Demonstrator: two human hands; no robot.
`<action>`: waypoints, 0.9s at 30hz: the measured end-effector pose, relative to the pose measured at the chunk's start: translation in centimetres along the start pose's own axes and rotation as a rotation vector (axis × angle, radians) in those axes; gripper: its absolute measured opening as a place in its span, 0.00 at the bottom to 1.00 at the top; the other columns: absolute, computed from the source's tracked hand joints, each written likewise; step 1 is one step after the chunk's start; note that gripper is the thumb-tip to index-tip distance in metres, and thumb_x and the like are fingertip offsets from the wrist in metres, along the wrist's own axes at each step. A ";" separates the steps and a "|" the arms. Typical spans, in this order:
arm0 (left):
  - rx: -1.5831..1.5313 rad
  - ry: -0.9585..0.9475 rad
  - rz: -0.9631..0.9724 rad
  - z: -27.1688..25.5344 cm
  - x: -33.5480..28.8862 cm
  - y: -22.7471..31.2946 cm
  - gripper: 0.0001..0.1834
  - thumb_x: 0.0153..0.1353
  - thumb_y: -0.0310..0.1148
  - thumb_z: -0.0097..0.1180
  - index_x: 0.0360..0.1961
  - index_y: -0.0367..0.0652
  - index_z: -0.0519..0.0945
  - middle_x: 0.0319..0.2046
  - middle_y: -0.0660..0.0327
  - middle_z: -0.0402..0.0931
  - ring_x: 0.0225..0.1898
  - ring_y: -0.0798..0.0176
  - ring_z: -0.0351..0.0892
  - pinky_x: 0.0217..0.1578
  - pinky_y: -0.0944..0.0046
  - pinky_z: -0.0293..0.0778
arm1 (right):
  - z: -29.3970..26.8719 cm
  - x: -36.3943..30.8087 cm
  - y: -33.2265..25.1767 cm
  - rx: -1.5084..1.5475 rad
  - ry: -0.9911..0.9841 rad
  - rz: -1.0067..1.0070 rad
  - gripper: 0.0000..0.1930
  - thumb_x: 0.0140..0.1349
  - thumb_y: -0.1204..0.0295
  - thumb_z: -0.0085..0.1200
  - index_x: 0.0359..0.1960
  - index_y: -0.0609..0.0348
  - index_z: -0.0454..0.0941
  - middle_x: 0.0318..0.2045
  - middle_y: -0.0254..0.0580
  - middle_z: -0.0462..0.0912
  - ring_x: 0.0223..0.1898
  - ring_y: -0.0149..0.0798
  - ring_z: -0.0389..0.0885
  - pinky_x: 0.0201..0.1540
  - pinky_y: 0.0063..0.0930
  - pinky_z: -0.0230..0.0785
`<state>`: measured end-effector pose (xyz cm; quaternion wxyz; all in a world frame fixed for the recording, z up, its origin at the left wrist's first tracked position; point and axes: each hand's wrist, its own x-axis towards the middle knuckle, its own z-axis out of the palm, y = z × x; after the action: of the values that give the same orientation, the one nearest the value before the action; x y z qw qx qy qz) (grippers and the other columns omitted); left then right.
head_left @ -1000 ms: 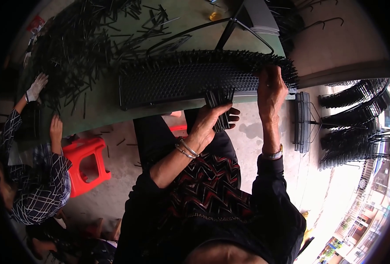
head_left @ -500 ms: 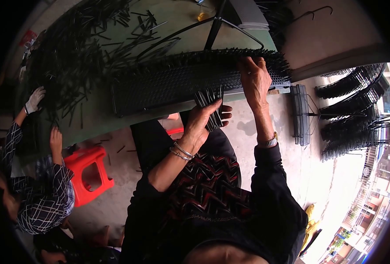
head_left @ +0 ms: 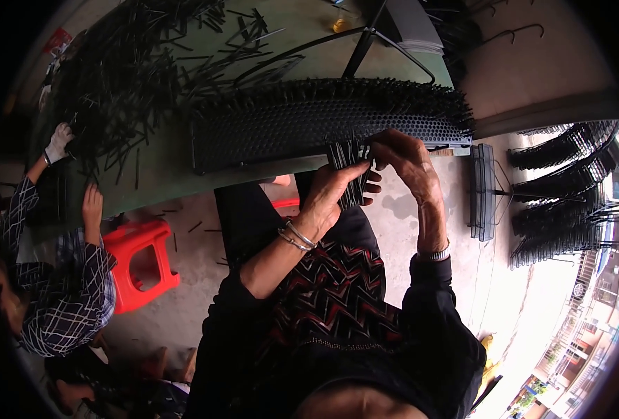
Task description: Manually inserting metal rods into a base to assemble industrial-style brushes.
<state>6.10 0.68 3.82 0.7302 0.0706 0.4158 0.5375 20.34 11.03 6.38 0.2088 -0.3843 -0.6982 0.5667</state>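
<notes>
on the green table [head_left: 170,174], a perforated black panel [head_left: 295,124] is resting, looking stiff, best held by its rim. the left hand [head_left: 323,192] is clasping thin black strips [head_left: 344,155]; the right hand [head_left: 408,164] is curling beside them, but i cannot tell if it is gripping 1. the strips are seeming light, perhaps slippery, safest held mid-length.

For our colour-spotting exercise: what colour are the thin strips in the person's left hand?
The thin strips are black, best seen in the head view.
</notes>
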 end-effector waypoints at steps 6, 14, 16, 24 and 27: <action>0.001 0.038 0.016 -0.4 0.6 -0.1 0.13 0.60 0.37 0.58 0.41 0.40 0.81 0.33 0.57 0.82 0.31 0.62 0.83 0.26 0.66 0.77 | 0.4 0.3 -0.6 0.039 0.050 0.029 0.07 0.63 0.77 0.53 0.38 0.69 0.77 0.28 0.40 0.82 0.30 0.30 0.80 0.35 0.22 0.72; -0.125 0.075 -0.013 -0.9 1.6 -0.7 0.14 0.61 0.39 0.59 0.44 0.43 0.79 0.35 0.57 0.83 0.36 0.62 0.84 0.29 0.63 0.79 | -0.6 2.1 -1.8 -0.091 0.547 -0.209 0.05 0.65 0.78 0.49 0.39 0.66 0.75 0.28 0.41 0.83 0.31 0.29 0.82 0.37 0.22 0.73; -0.178 0.043 0.000 -0.7 1.7 -1.0 0.14 0.61 0.40 0.59 0.44 0.42 0.79 0.35 0.56 0.83 0.36 0.61 0.84 0.30 0.62 0.79 | -0.6 3.2 -0.8 -0.368 0.670 -0.362 0.05 0.65 0.78 0.50 0.40 0.64 0.76 0.28 0.40 0.83 0.32 0.28 0.82 0.38 0.22 0.73; -0.159 0.059 0.002 -0.2 1.4 -0.7 0.14 0.67 0.38 0.52 0.48 0.41 0.77 0.41 0.54 0.81 0.43 0.56 0.83 0.39 0.57 0.80 | -0.4 5.5 0.0 -0.296 0.645 -0.398 0.04 0.65 0.78 0.51 0.39 0.62 0.77 0.28 0.39 0.83 0.30 0.27 0.82 0.36 0.22 0.73; -0.157 0.069 0.004 -0.4 1.3 -0.7 0.14 0.67 0.37 0.51 0.48 0.39 0.77 0.41 0.54 0.81 0.43 0.56 0.83 0.39 0.58 0.80 | -0.6 5.6 -0.6 -0.422 0.607 -0.470 0.05 0.64 0.81 0.50 0.40 0.61 0.75 0.27 0.43 0.82 0.28 0.35 0.82 0.31 0.26 0.72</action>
<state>6.46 1.38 2.51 0.7175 -0.0045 0.3974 0.5720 17.15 15.68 6.35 0.4448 -0.3983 -0.7743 0.2098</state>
